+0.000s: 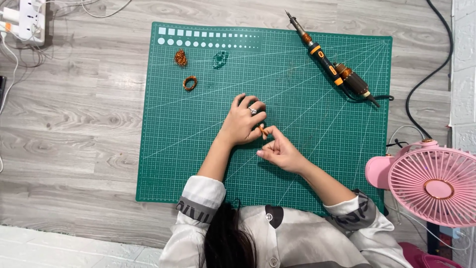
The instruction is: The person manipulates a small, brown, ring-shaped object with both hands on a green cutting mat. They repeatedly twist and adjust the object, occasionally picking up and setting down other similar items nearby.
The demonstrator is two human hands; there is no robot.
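In the head view, both hands meet near the middle of a green cutting mat (317,164) on a grey wood-grain desk (74,139). The left hand (242,122), wearing a ring, and the right hand (280,152) each pinch a small coil of copper wire (264,131) between narrow fingers, just above the mat. Far left on the mat lie two more copper coils (181,57) (190,83) and a green coil (220,59). A soldering iron (331,63) lies far right; a pink fan (436,181) stands near right.
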